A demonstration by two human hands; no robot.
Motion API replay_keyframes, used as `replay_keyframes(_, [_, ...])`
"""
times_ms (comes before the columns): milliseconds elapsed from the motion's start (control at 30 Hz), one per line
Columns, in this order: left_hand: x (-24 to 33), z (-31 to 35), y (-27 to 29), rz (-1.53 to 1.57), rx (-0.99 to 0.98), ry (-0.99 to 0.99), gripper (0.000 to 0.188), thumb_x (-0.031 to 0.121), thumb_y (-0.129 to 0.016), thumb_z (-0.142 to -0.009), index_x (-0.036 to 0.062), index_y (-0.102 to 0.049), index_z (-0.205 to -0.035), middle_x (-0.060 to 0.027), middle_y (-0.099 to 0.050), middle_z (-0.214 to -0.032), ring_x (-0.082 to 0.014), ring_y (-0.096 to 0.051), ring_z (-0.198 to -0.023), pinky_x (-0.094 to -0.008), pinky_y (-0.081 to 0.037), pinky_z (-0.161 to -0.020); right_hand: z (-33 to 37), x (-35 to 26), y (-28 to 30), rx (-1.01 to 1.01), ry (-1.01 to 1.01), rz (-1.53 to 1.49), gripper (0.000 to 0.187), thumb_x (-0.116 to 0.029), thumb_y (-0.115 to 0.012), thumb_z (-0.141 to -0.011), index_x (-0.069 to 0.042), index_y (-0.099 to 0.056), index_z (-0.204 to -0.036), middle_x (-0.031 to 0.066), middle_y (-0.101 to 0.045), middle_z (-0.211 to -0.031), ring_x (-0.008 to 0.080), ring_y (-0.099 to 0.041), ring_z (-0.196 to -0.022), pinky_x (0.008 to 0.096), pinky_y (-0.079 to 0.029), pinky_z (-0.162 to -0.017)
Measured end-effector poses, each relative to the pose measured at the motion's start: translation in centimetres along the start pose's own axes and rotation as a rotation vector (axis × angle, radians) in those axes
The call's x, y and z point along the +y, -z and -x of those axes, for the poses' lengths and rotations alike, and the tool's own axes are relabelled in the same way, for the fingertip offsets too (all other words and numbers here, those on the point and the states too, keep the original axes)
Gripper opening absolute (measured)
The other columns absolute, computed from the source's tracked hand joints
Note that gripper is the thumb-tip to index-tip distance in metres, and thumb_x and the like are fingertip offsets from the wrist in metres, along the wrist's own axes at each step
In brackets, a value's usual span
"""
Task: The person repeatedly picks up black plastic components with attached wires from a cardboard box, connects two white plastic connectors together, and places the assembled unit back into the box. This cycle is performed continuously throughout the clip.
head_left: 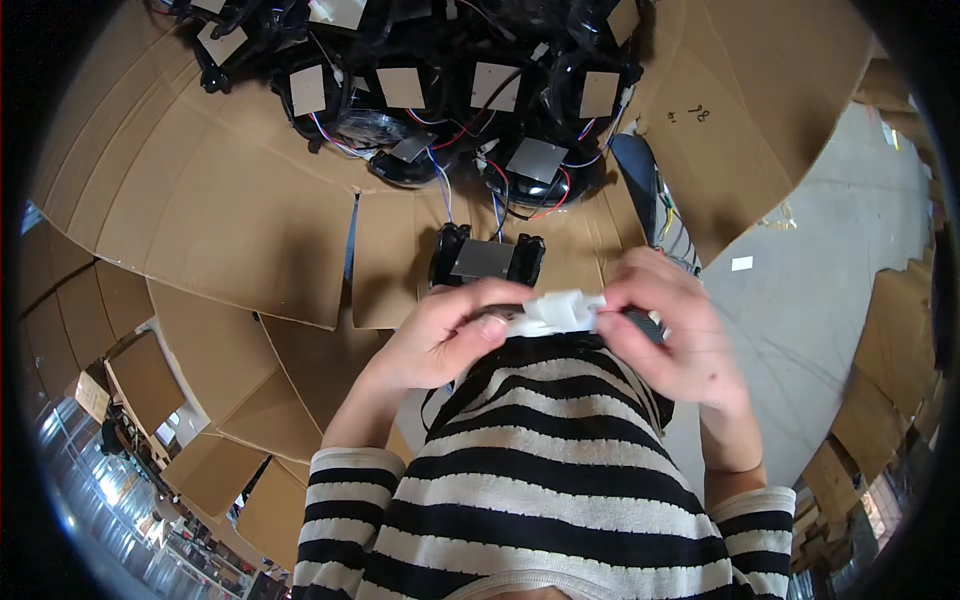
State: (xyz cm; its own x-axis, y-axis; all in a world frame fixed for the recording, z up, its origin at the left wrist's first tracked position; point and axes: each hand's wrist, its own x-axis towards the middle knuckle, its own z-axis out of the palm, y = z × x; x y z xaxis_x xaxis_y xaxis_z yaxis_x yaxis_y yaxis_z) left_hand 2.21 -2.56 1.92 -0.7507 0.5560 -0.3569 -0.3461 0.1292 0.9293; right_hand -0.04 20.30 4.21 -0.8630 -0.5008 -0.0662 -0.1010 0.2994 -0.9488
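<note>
Close in front of my striped shirt, my two hands meet at a small white piece (560, 312), which looks folded or strip-like and is slightly blurred. My left hand (440, 335) pinches its left end between thumb and fingers. On the other end, the closed fingers of my right hand (670, 325) grip it. A dark edge shows beside the left fingertips; I cannot make out what it belongs to. Just beyond my hands lies a black part with a grey square plate (483, 260), with thin wires running away from its far side.
Several black housings with square plates (536, 159) and red, blue and white wires lie on cardboard (250, 220) at the far side. Open cardboard flaps (750, 110) spread left and right. Grey floor (790, 290) shows to the right, with more cardboard (895, 350) at its edge.
</note>
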Motion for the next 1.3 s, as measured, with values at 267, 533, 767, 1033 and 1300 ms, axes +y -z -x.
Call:
replay_keyframes(267, [-1.1,0.6,0.1,-0.019,0.092,-0.126,0.016,0.009,-0.047,-0.084,0.0011,-0.057,-0.093,-0.0053,-0.056,-0.079,-0.0124,-0.05,-0.064,-0.0222,-0.039,-0.058,1.2,-0.3,1.3,0.03,-0.055,-0.112,0.004,0.001,-0.055,-0.07,0.0,-0.052,-0.072,0.0061,-0.048,-0.067,0.0184,-0.045,-0.063,0.0266,-0.036,-0.056])
replay_keyframes(533, [-1.5,0.6,0.4,0.138,0.056,-0.197,0.012,0.002,-0.05,-0.08,-0.0007,-0.058,-0.088,-0.006,-0.054,-0.079,-0.0118,-0.049,-0.07,-0.0225,-0.037,-0.062,1.9,-0.4,1.1,0.024,-0.042,-0.194,0.006,0.002,-0.056,-0.068,0.0,-0.053,-0.072,0.0066,-0.049,-0.068,0.0188,-0.046,-0.065,0.0275,-0.035,-0.058])
replay_keyframes(767, [-1.8,1.0,-0.4,0.362,0.123,-0.102,0.01,-0.001,-0.052,-0.078,-0.0004,-0.056,-0.087,-0.0043,-0.051,-0.082,-0.0089,-0.046,-0.073,-0.0207,-0.036,-0.064,2.3,-1.1,0.8,0.003,-0.019,-0.215,0.008,0.002,-0.058,-0.066,0.0,-0.054,-0.073,0.0069,-0.051,-0.069,0.0202,-0.046,-0.065,0.0291,-0.036,-0.059])
replay_keyframes(1033, [-2.5,1.0,-0.3,0.343,0.092,-0.182,0.014,-0.004,-0.054,-0.074,0.001,-0.055,-0.088,-0.0045,-0.045,-0.087,-0.0081,-0.044,-0.075,-0.0173,-0.036,-0.06,2.5,-0.7,0.4,0.029,-0.023,-0.237,0.008,0.003,-0.058,-0.067,0.0,-0.054,-0.073,0.0064,-0.052,-0.07,0.0193,-0.046,-0.065,0.0284,-0.036,-0.059])
replay_keyframes(1300, [-2.2,1.3,-0.2,0.233,0.106,-0.174,0.009,0.0,-0.056,-0.075,-0.0012,-0.057,-0.084,-0.0062,-0.055,-0.075,-0.01,-0.048,-0.064,-0.0196,-0.037,-0.056,2.6,-0.7,0.4,0.056,-0.008,-0.242,0.008,0.002,-0.057,-0.066,0.0,-0.054,-0.072,0.0072,-0.051,-0.07,0.0186,-0.046,-0.065,0.0279,-0.035,-0.059])
